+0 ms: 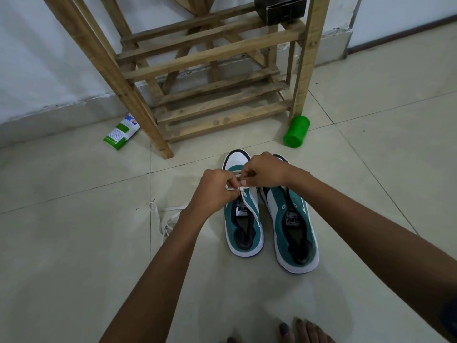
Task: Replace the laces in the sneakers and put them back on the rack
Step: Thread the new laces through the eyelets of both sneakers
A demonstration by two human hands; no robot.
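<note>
We see two sneakers side by side on the floor, the left sneaker touching the right sneaker. At twelve o'clock behind them stands the rack, a box on it. A tube lies at ten o'clock, a cup at one, a loose lace at nine.
</note>
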